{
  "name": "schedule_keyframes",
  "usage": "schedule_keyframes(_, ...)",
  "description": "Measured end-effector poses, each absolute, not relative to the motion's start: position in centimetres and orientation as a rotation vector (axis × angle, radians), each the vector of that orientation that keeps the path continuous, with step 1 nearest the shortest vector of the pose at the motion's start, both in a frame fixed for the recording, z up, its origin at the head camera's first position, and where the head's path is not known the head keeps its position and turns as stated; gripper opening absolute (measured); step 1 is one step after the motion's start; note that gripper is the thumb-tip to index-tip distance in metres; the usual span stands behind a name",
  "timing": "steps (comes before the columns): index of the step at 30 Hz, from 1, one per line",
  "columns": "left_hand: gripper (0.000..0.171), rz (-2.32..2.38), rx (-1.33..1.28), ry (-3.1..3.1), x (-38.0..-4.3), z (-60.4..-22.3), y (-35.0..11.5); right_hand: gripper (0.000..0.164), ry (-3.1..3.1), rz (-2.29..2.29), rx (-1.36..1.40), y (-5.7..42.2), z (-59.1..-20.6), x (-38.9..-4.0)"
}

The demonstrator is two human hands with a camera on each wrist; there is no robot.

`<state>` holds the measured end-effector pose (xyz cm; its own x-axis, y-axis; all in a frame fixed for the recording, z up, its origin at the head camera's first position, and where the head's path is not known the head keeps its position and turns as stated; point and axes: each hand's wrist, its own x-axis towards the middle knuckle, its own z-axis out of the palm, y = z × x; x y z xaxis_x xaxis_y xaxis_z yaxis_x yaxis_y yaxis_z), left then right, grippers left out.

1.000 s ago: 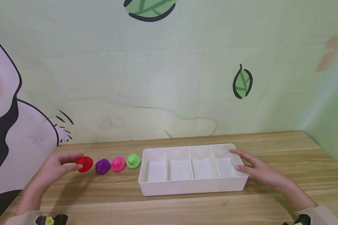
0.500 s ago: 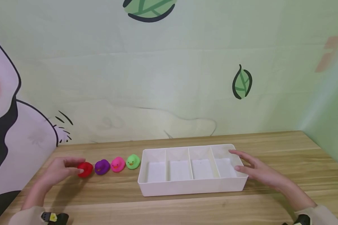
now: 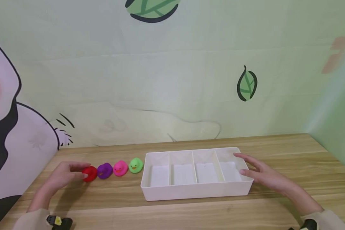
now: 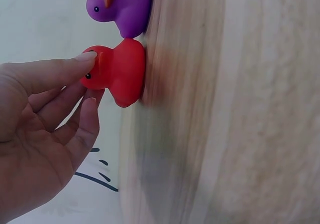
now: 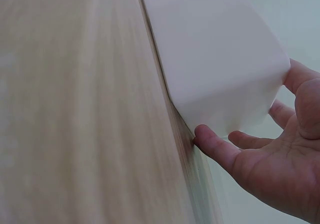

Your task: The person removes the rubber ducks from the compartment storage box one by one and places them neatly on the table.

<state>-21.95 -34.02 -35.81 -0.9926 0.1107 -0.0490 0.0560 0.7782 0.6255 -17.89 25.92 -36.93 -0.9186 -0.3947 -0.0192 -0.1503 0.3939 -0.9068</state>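
My left hand pinches a red rubber duck by its head, thumb across the face. The duck stands upright with its base at the wooden table, right beside a purple rubber duck. A pink duck and a green duck continue the row to the right. My right hand rests at the right end of a white divided box, fingers fairly straight. Its thumb and index finger reach over the rim; in the right wrist view, other fingers lie by the outer end wall.
Upright dividers split the box into several bare compartments in a row. The wooden table meets a printed backdrop behind the ducks and box, with a side wall at the right.
My left hand has lowered the red duck and moved it right, up against the purple duck. The right hand and the box have stayed in place.
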Motion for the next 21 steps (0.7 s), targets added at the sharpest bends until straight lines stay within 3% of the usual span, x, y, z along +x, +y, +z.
schedule_keyframes(21, 0.053, 0.999, 0.125, 2.920, -21.45, -35.04, -33.10, 0.057, 2.418, -1.529, -0.493, 25.94, -36.69, -17.93)
